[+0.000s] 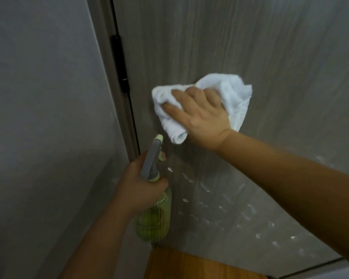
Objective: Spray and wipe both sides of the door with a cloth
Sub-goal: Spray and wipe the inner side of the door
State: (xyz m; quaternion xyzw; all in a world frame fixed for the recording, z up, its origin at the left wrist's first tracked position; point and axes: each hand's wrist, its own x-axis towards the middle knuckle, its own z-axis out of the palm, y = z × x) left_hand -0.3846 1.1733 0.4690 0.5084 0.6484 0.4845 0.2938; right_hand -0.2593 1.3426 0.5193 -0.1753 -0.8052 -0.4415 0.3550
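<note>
A grey wood-grain door [250, 47] fills most of the view. My right hand [199, 113] presses a crumpled white cloth [230, 91] flat against the door at mid height, fingers spread over it. My left hand [137, 186] grips the neck of a green spray bottle [155, 218] with a grey trigger head, held upright just below and left of the cloth, nozzle close to the door. Droplets [220, 204] glisten on the door's lower part.
A black hinge [120, 63] sits on the door's left edge beside the grey frame and grey wall [38, 117]. An orange-brown wooden floor strip [189, 264] shows under the door at the bottom.
</note>
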